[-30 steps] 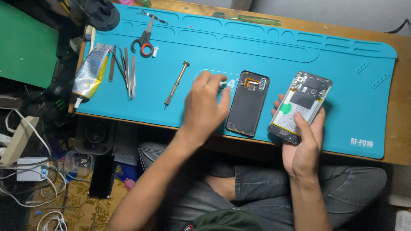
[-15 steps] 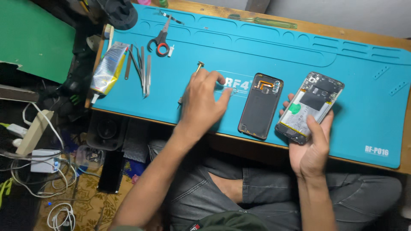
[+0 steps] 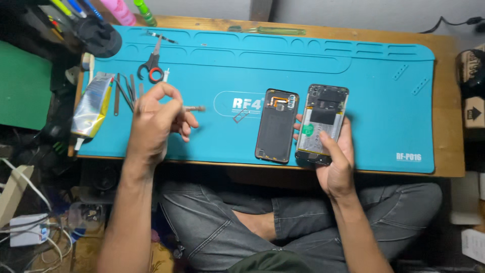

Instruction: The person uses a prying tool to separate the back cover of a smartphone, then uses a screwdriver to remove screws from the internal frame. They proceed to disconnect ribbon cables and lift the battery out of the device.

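Note:
My right hand (image 3: 337,161) holds an opened phone (image 3: 322,124) with its back off, battery and boards showing, above the blue work mat (image 3: 384,96). The removed black back cover (image 3: 277,125) lies face down on the mat just left of it. My left hand (image 3: 157,121) is raised over the mat's left part, fingers closed around a metal screwdriver (image 3: 194,108) whose tip points right. A small SIM tray (image 3: 240,116) lies on the mat between the screwdriver and the cover.
Scissors with a red ring (image 3: 153,63), tweezers and pry tools (image 3: 124,91) and a glue tube (image 3: 92,107) lie at the mat's left end. A green tool (image 3: 268,30) rests along the wooden table's far edge. Boxes (image 3: 472,86) stand at right; cables and adapters (image 3: 25,232) on the floor at left.
My left hand reached the screwdriver on the mat, picked it up and drew back to the left. My right hand kept holding the phone.

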